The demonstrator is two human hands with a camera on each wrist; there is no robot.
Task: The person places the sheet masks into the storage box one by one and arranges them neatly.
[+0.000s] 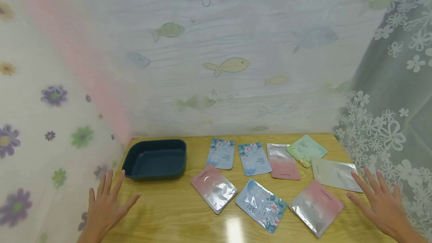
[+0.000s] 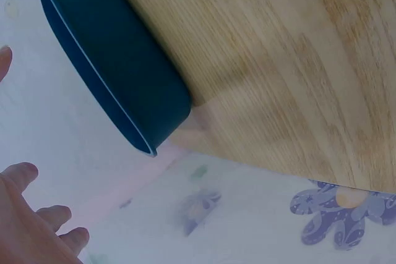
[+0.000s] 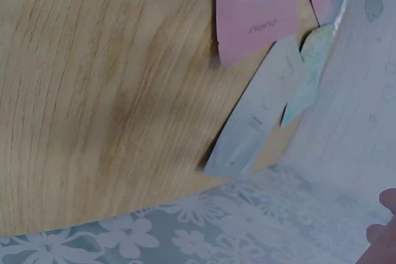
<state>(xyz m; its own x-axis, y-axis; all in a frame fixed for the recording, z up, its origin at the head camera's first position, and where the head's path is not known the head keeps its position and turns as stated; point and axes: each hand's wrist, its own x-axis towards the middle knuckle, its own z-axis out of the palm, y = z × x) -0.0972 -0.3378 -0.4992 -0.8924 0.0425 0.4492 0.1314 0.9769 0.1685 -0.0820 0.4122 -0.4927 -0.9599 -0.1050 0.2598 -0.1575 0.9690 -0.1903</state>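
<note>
Fingers (image 1: 108,183) of left hand (image 1: 105,206) and right hand (image 1: 384,203) are spread, released, by the table's (image 1: 162,211) left and right edges. Dark basin (image 1: 153,176) stands at far left corner; white-silver sachet (image 1: 334,174) lies near right edge. Open room extends between left hand and pink-silver sachet (image 1: 214,188), whose writing I cannot read surely.

The table (image 1: 162,213) is yellow-brown with wood grain. At its far left corner, the tub (image 1: 158,172) is dark teal. Blue packets (image 1: 221,155), two by the far edge and one towards the near edge, bear pink flowers and dark leaves. Three pink packets (image 1: 317,207) turn silver. Towards the far right corner, one packet (image 1: 305,151) is mint green, another (image 1: 334,173) off-white and silver. The white curtain (image 1: 236,115) beyond the far edge shows green, yellow and blue fish.
</note>
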